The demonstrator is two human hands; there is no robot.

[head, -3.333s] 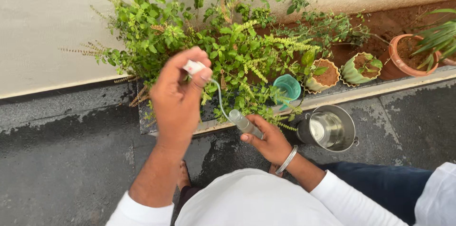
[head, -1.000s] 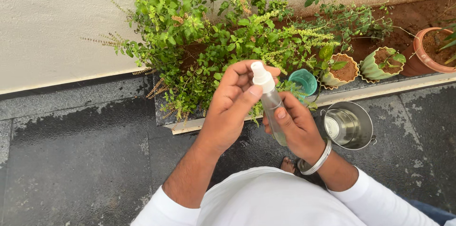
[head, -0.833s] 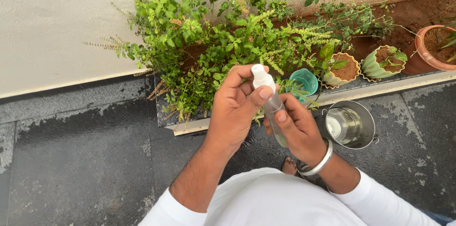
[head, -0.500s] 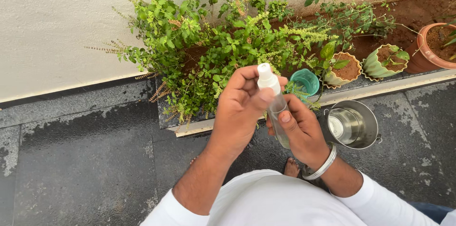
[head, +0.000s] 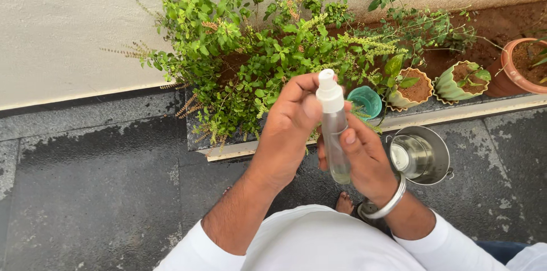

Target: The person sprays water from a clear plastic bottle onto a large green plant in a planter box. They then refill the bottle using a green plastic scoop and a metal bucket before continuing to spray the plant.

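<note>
A small clear spray bottle (head: 336, 146) stands nearly upright in front of the person's chest, held between both hands above the dark wet stone floor (head: 97, 191). The right hand (head: 364, 157) wraps the bottle's body from the right, fingers (head: 348, 137) curled round the clear plastic and clenched on it; a silver bangle (head: 390, 202) sits at that wrist. The left hand (head: 290, 128) comes in from the left, its fingers closed on the white spray cap (head: 329, 90) at the top — the thumb pressed against the cap's side. A little liquid shows at the bottle's bottom.

Just beyond the hands, a bushy green herb plant (head: 256, 49) with seed spikes spreads from a raised planting bed against the pale wall (head: 68, 26). To the right of the bottle, near the bed's edge, sit a small teal pot (head: 366, 101), two scalloped green pots (head: 411, 86) holding soil, and a terracotta pot (head: 521, 66) at the frame's edge. A steel bucket (head: 421, 154) stands on the floor just beside the right hand — apart from it. White sleeves (head: 444, 245) cover both forearms near the bottom edge.
</note>
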